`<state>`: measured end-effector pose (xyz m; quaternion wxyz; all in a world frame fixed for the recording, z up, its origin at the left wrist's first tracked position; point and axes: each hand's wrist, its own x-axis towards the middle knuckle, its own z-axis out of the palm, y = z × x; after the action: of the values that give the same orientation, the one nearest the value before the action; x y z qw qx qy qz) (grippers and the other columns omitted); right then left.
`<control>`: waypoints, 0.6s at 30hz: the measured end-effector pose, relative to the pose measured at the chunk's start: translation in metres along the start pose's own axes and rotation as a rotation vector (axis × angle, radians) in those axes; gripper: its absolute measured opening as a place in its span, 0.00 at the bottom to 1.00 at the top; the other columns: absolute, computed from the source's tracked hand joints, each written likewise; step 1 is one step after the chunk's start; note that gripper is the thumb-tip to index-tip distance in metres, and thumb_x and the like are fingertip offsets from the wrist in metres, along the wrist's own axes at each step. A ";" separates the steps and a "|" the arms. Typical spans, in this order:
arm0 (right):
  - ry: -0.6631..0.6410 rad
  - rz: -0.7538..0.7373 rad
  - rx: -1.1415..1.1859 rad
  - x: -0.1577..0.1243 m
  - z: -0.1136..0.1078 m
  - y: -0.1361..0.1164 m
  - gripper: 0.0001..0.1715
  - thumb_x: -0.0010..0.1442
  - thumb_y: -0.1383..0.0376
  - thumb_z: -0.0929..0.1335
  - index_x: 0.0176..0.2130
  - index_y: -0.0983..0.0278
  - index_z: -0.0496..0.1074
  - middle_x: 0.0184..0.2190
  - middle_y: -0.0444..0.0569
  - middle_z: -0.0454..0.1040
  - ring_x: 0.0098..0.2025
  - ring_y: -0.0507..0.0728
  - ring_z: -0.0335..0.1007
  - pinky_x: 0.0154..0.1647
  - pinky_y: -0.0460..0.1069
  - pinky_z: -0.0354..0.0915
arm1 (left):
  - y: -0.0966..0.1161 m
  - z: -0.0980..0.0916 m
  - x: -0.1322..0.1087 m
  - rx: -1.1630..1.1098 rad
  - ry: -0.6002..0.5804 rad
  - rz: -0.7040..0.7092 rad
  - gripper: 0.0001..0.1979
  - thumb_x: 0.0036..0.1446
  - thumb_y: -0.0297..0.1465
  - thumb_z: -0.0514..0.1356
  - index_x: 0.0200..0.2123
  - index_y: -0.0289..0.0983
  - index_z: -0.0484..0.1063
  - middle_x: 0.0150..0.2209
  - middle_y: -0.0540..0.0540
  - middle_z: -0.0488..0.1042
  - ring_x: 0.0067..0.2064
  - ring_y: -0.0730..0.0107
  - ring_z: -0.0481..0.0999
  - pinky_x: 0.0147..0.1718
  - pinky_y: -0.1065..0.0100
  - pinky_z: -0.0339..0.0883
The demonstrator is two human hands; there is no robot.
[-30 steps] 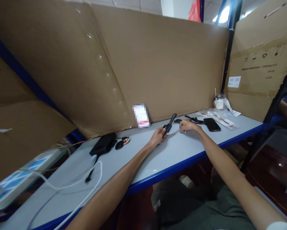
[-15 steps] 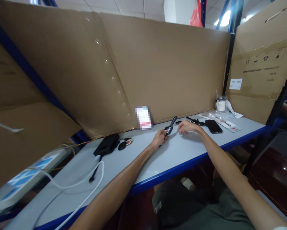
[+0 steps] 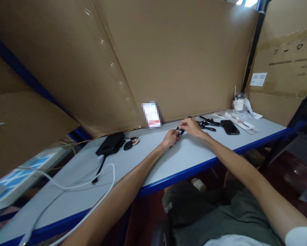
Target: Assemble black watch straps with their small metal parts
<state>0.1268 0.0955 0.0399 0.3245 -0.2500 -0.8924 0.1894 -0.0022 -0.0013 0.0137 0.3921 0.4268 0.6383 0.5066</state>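
Note:
My left hand [image 3: 171, 137] is closed around a slim black tool [image 3: 181, 131], held just over the table near its back. Its exact kind I cannot make out, since both hands cover most of it. My right hand [image 3: 191, 126] is at the tool's far end, fingers bent together and pinching at it. Just right of that hand, several black tools with slim handles [image 3: 208, 127] lie in a loose pile. A black phone [image 3: 229, 127] lies flat beside them.
A blurred-out bright screen [image 3: 151, 114] leans on the cardboard wall [image 3: 179, 65]. To the left are a black case [image 3: 110, 143], keys [image 3: 128, 145] and a white cable [image 3: 112, 174]. Clear plastic packaging [image 3: 236, 119] and a cup [image 3: 238, 103] stand at the right back.
My right hand has moved left and onto the black tool, covering its upper end. My left hand keeps its hold. The camera view has tilted downward.

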 end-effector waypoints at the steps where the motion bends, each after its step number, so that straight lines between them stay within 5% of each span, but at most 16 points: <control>1: -0.002 -0.010 -0.048 -0.002 0.000 -0.002 0.06 0.65 0.68 0.73 0.39 0.66 0.84 0.36 0.49 0.82 0.38 0.52 0.74 0.41 0.46 0.62 | 0.000 0.000 0.000 -0.003 -0.001 0.003 0.15 0.72 0.27 0.54 0.29 0.38 0.61 0.17 0.57 0.59 0.14 0.80 0.54 0.14 0.74 0.39; 10: -0.154 -0.322 -0.606 -0.012 0.005 -0.028 0.14 0.69 0.72 0.67 0.49 0.68 0.80 0.49 0.59 0.78 0.53 0.61 0.72 0.45 0.49 0.65 | -0.006 -0.001 0.006 -0.018 -0.035 0.041 0.19 0.70 0.26 0.54 0.23 0.38 0.60 0.16 0.56 0.58 0.14 0.82 0.53 0.14 0.74 0.40; 18: -0.284 -0.291 -0.510 0.006 -0.001 -0.023 0.14 0.67 0.73 0.67 0.45 0.70 0.83 0.45 0.59 0.82 0.43 0.58 0.76 0.39 0.48 0.62 | -0.007 -0.010 0.008 -0.049 -0.113 0.029 0.10 0.62 0.22 0.58 0.28 0.37 0.63 0.19 0.56 0.60 0.16 0.83 0.53 0.15 0.76 0.40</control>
<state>0.1160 0.0806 0.0555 0.1472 -0.1642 -0.9738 -0.0557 -0.0152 0.0024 0.0077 0.4304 0.4542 0.5966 0.5026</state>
